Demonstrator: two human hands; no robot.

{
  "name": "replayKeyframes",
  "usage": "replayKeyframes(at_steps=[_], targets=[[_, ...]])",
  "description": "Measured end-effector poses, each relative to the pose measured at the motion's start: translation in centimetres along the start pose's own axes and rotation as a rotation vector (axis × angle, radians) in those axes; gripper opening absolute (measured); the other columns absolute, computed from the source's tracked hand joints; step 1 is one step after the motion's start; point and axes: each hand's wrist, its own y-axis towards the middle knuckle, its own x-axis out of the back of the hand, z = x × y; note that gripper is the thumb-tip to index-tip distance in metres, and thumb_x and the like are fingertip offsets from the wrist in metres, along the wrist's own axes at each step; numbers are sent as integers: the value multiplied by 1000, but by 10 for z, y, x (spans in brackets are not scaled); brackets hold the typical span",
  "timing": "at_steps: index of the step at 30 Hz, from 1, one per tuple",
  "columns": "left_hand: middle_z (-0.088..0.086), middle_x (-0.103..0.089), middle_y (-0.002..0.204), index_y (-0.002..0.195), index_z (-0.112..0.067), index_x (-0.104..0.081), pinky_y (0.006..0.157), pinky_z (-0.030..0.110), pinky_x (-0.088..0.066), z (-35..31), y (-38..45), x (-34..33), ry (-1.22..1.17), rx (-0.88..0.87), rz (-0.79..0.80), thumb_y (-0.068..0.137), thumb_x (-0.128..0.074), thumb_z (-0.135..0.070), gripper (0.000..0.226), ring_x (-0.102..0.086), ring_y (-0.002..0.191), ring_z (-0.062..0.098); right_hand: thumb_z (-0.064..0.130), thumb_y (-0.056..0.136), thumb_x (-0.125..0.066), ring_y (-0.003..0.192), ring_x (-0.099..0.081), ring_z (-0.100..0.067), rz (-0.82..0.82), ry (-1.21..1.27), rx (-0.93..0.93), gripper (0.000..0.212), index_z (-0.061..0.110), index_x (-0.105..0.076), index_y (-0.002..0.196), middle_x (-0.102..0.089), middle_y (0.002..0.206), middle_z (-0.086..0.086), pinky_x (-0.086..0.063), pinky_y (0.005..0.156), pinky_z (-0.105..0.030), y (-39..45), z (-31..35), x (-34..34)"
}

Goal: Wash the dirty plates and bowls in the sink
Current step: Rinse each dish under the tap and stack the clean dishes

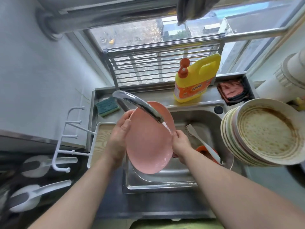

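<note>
Both hands, left and right, gripped the pink plate by its edges over the sink. Water from the tap struck its right rim. Dirty plates were stacked at right.

A pale grey wall closes the left side, with a thick metal pipe running along its top toward the window, through which daylight falls and a bare yard with low buildings shows. A barred metal rack stands against the lower pane, at the back edge of the steel desk. At the front edge the desk surface is dark, and a white hook rack juts from the left wall.
</note>
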Motion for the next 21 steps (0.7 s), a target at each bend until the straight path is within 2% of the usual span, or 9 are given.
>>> replayKeyframes(at_steps=[2,4,7,10,12,14,17,19,21], targets=[[7,-71,130,146,-32,-54,77,43,-59,0,2,3,23,103,-1,102,-51,-49,48,-70,113,30,41,102,-47,87,-68,-27,95,-21,-32,25,30,-69,97,-73,92,-1,-56,70,-38,-1,-4,-5],[10,-70,128,141,-42,-56,66,40,-57,2,4,2,66,257,-54,89,-50,-64,57,-71,102,33,26,106,-45,78,-61,-20,193,-127,-56,24,24,-69,102,-67,88,0,-45,64,-27,-5,-6,-2],[19,-69,115,132,-25,-64,60,41,-60,3,7,-6,24,478,-145,73,-53,-76,78,-67,90,33,15,105,-41,70,-57,-18,314,-285,-155,29,11,-70,105,-65,86,-4,-40,54,-23,-8,-10,15],[18,-64,97,112,-17,-73,70,44,-61,8,10,-14,15,585,-115,91,-51,-53,47,-61,87,32,16,100,-46,57,-54,-19,279,-280,-275,25,12,-69,90,-63,75,-5,-37,47,-23,-5,-14,45],[13,-65,88,108,-18,-76,69,38,-59,18,13,-17,-19,671,-80,94,-49,-39,37,-62,78,28,17,97,-56,46,-52,-14,188,-56,-400,22,12,-70,81,-61,64,-1,-32,41,-17,-1,-16,65],[12,-71,91,118,-16,-76,67,39,-61,32,12,-18,-89,760,-85,95,-44,-27,41,-67,77,26,17,91,-66,54,-57,-14,145,210,-445,17,7,-77,83,-65,69,0,-37,46,-18,-1,-14,84],[16,-75,121,131,-25,-72,93,61,-58,55,9,-25,-164,862,-73,96,-34,-16,52,-71,106,39,22,90,-74,60,-58,-18,88,221,-253,13,11,-78,84,-65,73,-4,-38,48,-22,-11,6,104],[14,-76,120,127,-27,-73,89,60,-59,64,7,-38,-114,896,-48,102,-38,-24,43,-72,108,41,40,93,-68,66,-64,-16,-6,-4,-17,26,18,-78,102,-71,80,3,-49,55,-28,-23,22,113],[10,-79,113,123,-23,-73,79,52,-62,69,8,-53,-38,925,-30,109,-39,-45,43,-75,103,37,49,97,-56,93,-69,-17,-78,-312,201,29,34,-71,117,-75,100,10,-58,84,-42,-38,35,121]])
